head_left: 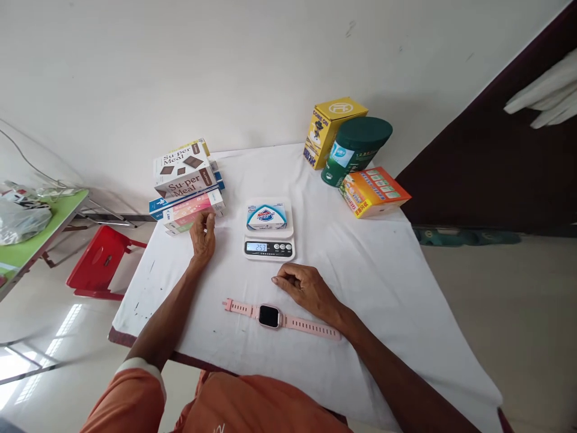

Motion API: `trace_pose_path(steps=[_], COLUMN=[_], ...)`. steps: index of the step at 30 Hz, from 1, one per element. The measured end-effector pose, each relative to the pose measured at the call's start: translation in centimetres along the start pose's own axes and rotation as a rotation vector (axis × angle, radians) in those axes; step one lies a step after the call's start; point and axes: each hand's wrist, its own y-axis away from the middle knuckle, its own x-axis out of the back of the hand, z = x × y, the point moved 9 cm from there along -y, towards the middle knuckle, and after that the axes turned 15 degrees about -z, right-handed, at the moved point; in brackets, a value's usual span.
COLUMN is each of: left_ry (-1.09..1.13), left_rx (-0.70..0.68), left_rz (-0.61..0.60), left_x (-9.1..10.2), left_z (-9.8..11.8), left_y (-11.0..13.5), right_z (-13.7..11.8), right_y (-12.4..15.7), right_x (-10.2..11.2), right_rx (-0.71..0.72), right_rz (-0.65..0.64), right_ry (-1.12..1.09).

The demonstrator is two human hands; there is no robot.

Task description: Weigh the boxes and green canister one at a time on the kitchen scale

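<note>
A white-and-blue soap box lies on the pan of a white digital kitchen scale, whose lit display seems to read 253. My left hand rests left of the scale, fingers curled with nothing seen in them. It is right at the front of a pink box; I cannot tell whether they touch. My right hand lies on the cloth just below the scale, loosely closed and holding nothing visible. Its wrist is beside the strap of a pink smartwatch, laid flat with its screen dark.
Stacked at left are a white Su-per Meal box and a blue box. At right stand a yellow box, a tilted dark green tub and an orange box. A red stool is beside the white-covered table.
</note>
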Motion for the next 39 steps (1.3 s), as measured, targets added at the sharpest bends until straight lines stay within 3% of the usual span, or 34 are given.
trace_pose_path(steps=[13, 17, 21, 26, 30, 33, 36, 39], left_ry=[0.069, 0.045, 0.027, -0.122, -0.298, -0.345, -0.317, -0.266], left_rx=[-0.018, -0.052, -0.212, -0.435, -0.392, -0.373, -0.382, -0.373], left_rz=[-0.049, -0.094, -0.207, -0.45, -0.621, -0.675, -0.678, -0.61], left_x=[-0.8, -1.1, -2.0, -4.8, -7.4, -8.4, -8.0, -5.3], left_z=[0.6, 1.6, 5.0, 9.7, 9.9, 9.8, 10.0, 9.9], left_y=[0.2, 0.1, -0.4, -1.2, -2.4, -2.9, -3.1, -3.1], right_z=[0.1, 0.0, -0.1, -0.3, -0.2, -0.2, -0.2, -0.1], right_y=[0.1, 0.1, 0.1, 0.3, 0.2, 0.1, 0.2, 0.2], right_x=[-0.1, -0.2, -0.3, -0.2, -0.1, -0.2, -0.2, -0.2], right_rx=[-0.016, -0.016, -0.013, -0.005, -0.012, -0.019, -0.021, -0.028], right_rz=[-0.003, -0.004, -0.013, -0.004, -0.001, -0.013, -0.013, -0.017], right_ry=[0.009, 0.019, 0.024, 0.062, 0.086, 0.084, 0.079, 0.072])
